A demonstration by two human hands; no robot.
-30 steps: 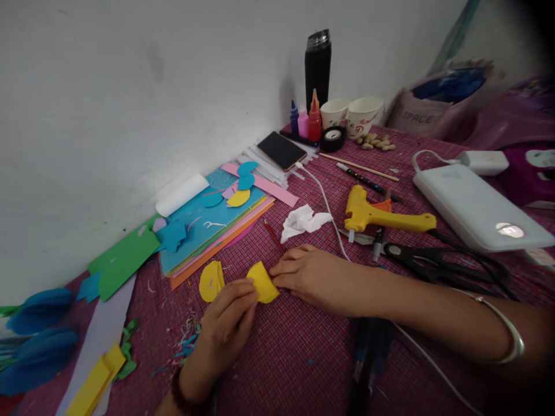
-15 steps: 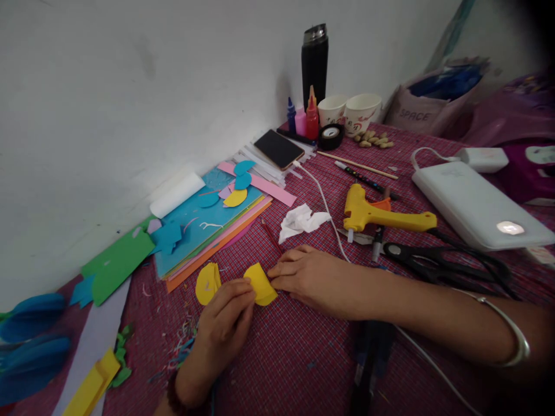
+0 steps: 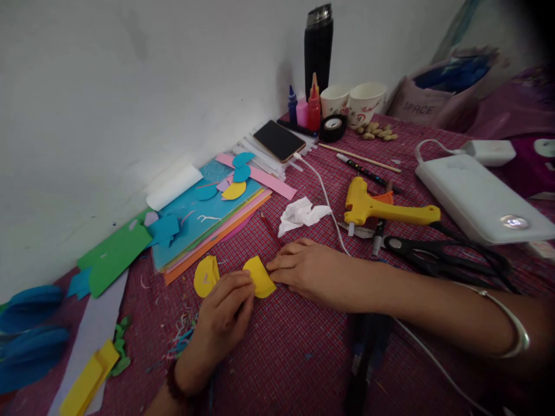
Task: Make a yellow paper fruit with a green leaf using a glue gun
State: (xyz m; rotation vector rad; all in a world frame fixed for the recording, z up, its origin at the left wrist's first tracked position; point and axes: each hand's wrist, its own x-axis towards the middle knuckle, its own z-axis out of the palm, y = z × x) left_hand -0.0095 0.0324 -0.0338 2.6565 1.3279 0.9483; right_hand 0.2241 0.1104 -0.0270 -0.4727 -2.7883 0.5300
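Note:
A curved yellow paper piece [image 3: 260, 277] lies on the checked cloth between my hands. My left hand [image 3: 229, 306] is closed, pinching its left edge between thumb and fingers. From the other side, the bent fingertips of my right hand [image 3: 310, 268] close on the right edge; the right thumb is hidden. Just left of my left hand is a stack of rounded yellow paper pieces [image 3: 205, 277]. A dark red pencil-like stick [image 3: 269, 228] and a crumpled white tissue [image 3: 302, 215] lie beyond my right hand.
A yellow glue gun [image 3: 390, 211], black scissors [image 3: 437, 254] and white power bank [image 3: 481, 196] lie right. Coloured paper sheets [image 3: 182, 225] and a phone [image 3: 278, 140] lie by the wall. A white cable [image 3: 323, 188] passes under my right arm. Paper cups [image 3: 366, 101] and a black bottle [image 3: 318, 52] stand behind.
The view has tilted slightly, so most things sit a little higher in it. Both hands keep nearly the same place on the yellow paper piece.

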